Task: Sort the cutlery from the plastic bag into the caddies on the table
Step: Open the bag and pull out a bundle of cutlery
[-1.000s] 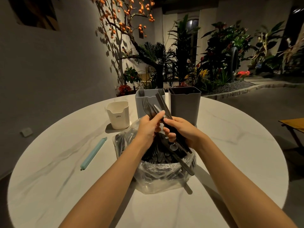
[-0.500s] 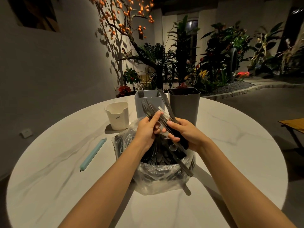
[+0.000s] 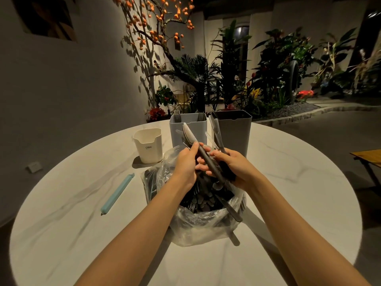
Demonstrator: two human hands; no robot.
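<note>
A clear plastic bag (image 3: 198,226) full of dark cutlery sits in the middle of the round table (image 3: 82,223). Above its mouth my left hand (image 3: 185,164) grips a knife (image 3: 190,134) with a pale blade and dark handle, together with other pieces. My right hand (image 3: 233,168) holds a bundle of cutlery handles (image 3: 216,139) whose tips point up and away. Behind the bag stand three caddies: a small white one (image 3: 147,145), a light grey one (image 3: 187,124) with fork tines showing, and a dark grey one (image 3: 235,131).
A light blue bag clip (image 3: 117,194) lies on the table left of the bag. A few handles stick out of the bag's lower right side (image 3: 233,213). Plants and a wall stand beyond the table; a wooden piece (image 3: 367,159) is at the right.
Both hands shifted slightly over the bag. The knife in my left hand has swung out from the bundle, its blade now pointing up in front of the light grey caddy.
</note>
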